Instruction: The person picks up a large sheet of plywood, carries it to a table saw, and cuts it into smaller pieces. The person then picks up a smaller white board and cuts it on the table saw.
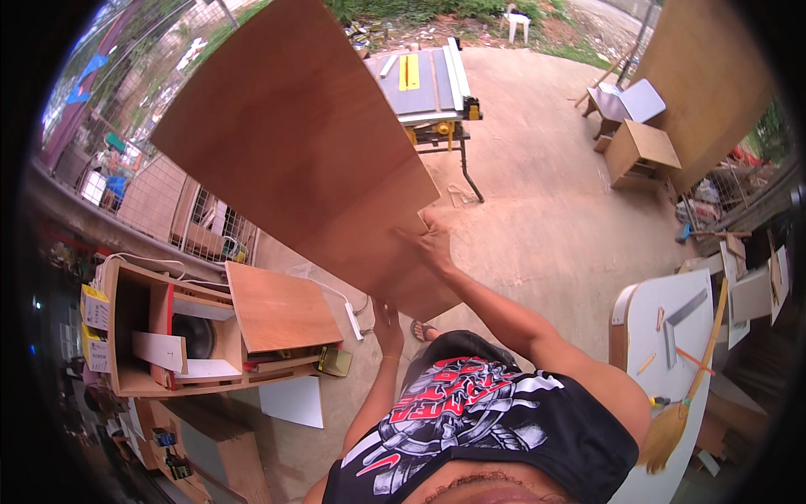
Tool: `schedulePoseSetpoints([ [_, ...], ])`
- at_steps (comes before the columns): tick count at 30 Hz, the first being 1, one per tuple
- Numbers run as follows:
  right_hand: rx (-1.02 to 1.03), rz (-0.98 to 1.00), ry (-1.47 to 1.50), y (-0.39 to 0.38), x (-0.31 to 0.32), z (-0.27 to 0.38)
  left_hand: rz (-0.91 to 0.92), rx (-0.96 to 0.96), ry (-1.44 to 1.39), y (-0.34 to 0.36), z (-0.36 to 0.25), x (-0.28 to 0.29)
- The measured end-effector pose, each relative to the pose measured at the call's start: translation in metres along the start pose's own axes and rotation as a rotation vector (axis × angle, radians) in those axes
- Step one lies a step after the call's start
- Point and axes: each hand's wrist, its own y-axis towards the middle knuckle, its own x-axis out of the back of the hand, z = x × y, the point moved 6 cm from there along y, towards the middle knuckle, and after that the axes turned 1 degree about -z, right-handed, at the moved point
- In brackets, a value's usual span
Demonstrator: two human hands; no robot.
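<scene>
A large brown plywood sheet (294,143) is lifted off the ground and tilts up and away to the left in front of me. My right hand (434,245) grips its right edge near the lower corner. My left hand (387,323) holds the bottom edge from underneath. The sheet hides the ground behind it and part of the table saw (428,84) beyond.
An open wooden cabinet (168,328) with boards on it lies at the left, with a white power strip (353,320) beside it. A white table (672,336) with a square, pencil and broom (684,395) stands right. Boxes (640,149) and a chair sit far right on concrete.
</scene>
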Motion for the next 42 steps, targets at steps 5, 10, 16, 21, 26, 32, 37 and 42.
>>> schedulePoseSetpoints([
  [5,-0.064,0.109,0.353,0.064,-0.106,0.033,0.09,0.242,0.296,0.024,0.091,0.069],
  [10,-0.094,0.164,0.417,0.1,-0.202,0.037,0.434,0.801,0.8,-0.036,0.233,0.249],
  [16,-0.182,0.03,0.176,0.158,-0.261,-0.039,-0.459,0.753,-0.79,-0.012,0.163,0.246],
  [21,-0.483,0.095,0.036,0.194,-0.345,-0.126,-0.938,0.626,-0.934,0.034,0.137,0.201],
  [26,-0.608,0.113,-0.035,0.246,-0.392,-0.195,-0.873,0.409,-1.078,0.146,0.168,0.156],
  [32,-0.746,0.048,-0.26,0.358,-0.394,-0.301,-1.373,0.857,-0.462,0.244,0.162,0.131],
  [37,-0.755,0.105,-0.236,0.457,-0.448,-0.378,-1.29,0.97,-0.542,0.4,0.091,0.12],
  [42,-0.822,0.485,-0.04,0.563,-0.472,-0.409,-1.103,0.784,-0.622,0.503,0.155,0.145],
])
